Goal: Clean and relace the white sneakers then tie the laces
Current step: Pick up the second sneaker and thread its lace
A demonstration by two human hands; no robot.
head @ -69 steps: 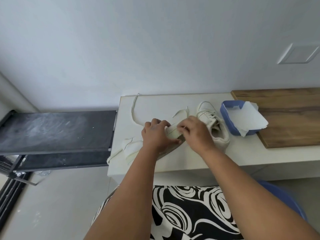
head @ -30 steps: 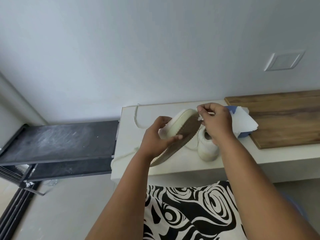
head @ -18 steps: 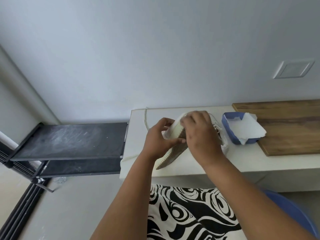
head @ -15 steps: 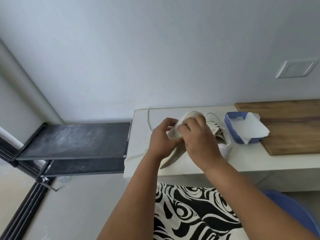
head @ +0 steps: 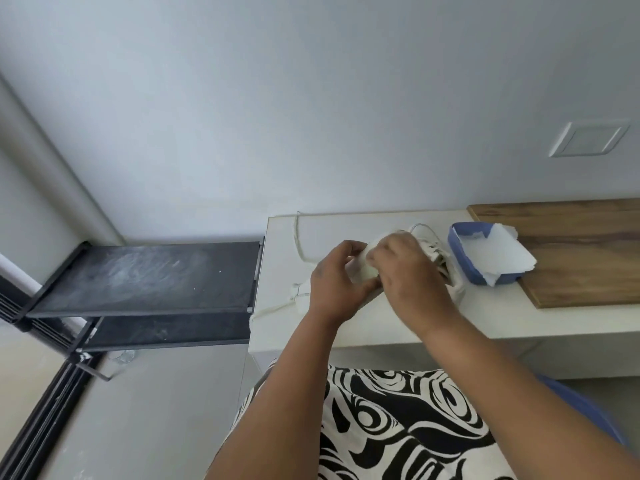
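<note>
The left hand grips a white sneaker from its left side, fingers curled over the top edge and thumb wrapped underneath. The sneaker is held just above the white desk, near the desk's left end. The right hand lies over the right side of the same sneaker. Its fingers are curled against the shoe, but whether they pinch a cloth, a lace or the shoe itself cannot be told, because the back of the hand hides them.

A second white sneaker stands on the desk directly behind and to the right of the right hand, mostly hidden. Only its laced top and part of its side show.

A loose white lace lies on the desk at the far left, running from the far edge toward the hands. A bunched pale cloth or lace end lies at the near left, with a strand trailing to the desk edge.

A blue tray holding white paper sits to the right of the sneakers, its right part resting on a wooden board. A black two-tier shelf stands left of the desk.
</note>
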